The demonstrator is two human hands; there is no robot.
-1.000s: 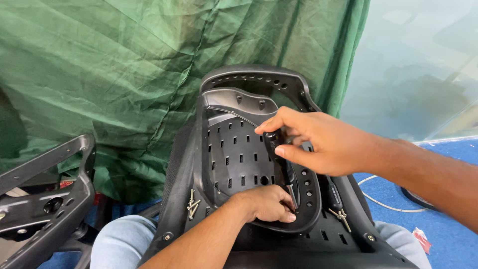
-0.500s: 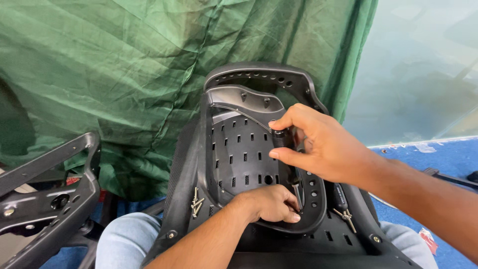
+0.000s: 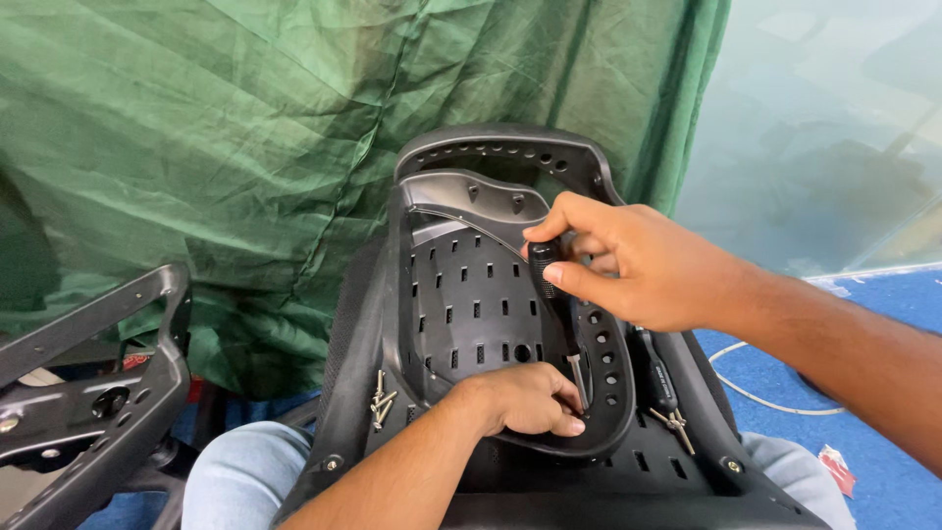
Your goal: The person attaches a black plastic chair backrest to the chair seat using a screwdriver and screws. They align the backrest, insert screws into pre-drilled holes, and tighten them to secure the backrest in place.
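Gripping the black handle of a screwdriver [image 3: 554, 294], the right hand [image 3: 638, 260] has its thumb and fingers curled closed around the upper end of the tool, reaching in from the right edge of the view. The screwdriver stands almost upright, tilted slightly, with its metal shaft running down to a tip that meets the lower part of the perforated inner panel [image 3: 471, 314]. The left hand [image 3: 525, 397] rests on that same lower part, fingers bent and pressed together just beside the tip; whether they pinch a screw there cannot be told, since the fingertips hide the spot.

Both hands work on a black plastic chair back [image 3: 510, 167], which leans upright across the person's lap, its curved top frame towards the green cloth [image 3: 245, 128] hanging behind. The inner panel, with rows of small slots, sits inside the frame of the chair back. A small heap of loose screws [image 3: 381, 400] lies on the left side of the frame, near the left forearm. Another pair of screws [image 3: 675, 424] lies on the right side of the frame, just below a second black tool handle [image 3: 655, 368] resting there.

The person's knees in light blue jeans [image 3: 235, 476] show under the chair back. Another black chair part [image 3: 88, 393] stands at the left edge of the view. A white cable [image 3: 746, 378] lies on the blue floor [image 3: 883, 304] at the right.
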